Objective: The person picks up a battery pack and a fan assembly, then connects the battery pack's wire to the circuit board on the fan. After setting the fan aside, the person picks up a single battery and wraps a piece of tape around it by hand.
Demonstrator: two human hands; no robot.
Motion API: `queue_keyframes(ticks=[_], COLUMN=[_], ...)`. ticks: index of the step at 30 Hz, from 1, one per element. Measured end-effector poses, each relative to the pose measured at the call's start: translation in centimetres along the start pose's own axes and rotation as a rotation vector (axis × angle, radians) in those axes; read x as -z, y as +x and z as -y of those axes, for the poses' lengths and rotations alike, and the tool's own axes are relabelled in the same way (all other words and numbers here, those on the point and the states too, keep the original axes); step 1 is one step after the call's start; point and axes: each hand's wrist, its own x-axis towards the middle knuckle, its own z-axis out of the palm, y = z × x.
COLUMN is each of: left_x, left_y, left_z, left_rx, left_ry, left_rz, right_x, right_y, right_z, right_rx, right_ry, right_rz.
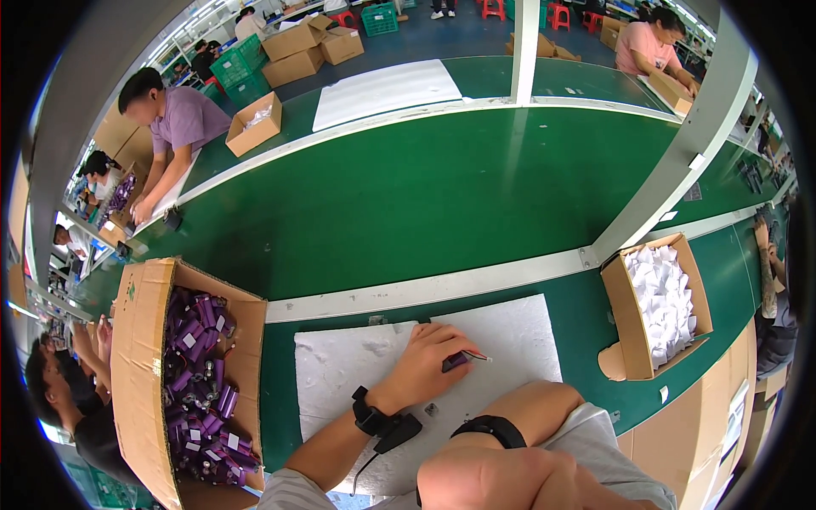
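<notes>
My left hand [432,357] rests over the white foam sheet [344,365], its fingers closed around a small purple battery pack [456,361]. Thin red and dark leads run from the pack to the right, ending in a small white tip. On my left wrist is a black strap with a module and cable [387,425]. Close to the lower edge, my right arm is bent, a black band [493,429] around it. What seems to be my right hand [501,476] is large and partly cut off; its fingers cannot be made out.
An open carton [144,374] of purple battery packs stands at left. At right, a smaller carton [614,319] holds white paper-like pieces. A white rail [425,289] and posts border the green bench [382,195]. Several people work around, including a person in purple [191,119] across.
</notes>
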Motion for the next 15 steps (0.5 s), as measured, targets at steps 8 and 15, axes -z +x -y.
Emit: queue_keyframes(ticks=[8,15], left_x=[0.06,0.08], left_y=[-0.11,-0.13], left_z=[0.01,0.04], left_rx=[0.017,0.030], left_ry=[-0.002,-0.009], left_rz=[0.012,0.022], right_x=[-0.15,-0.43], right_y=[0.24,0.03], right_z=[-0.02,-0.24], right_rx=[-0.024,0.007], right_ry=[-0.053,-0.077], right_rz=[-0.019,-0.044])
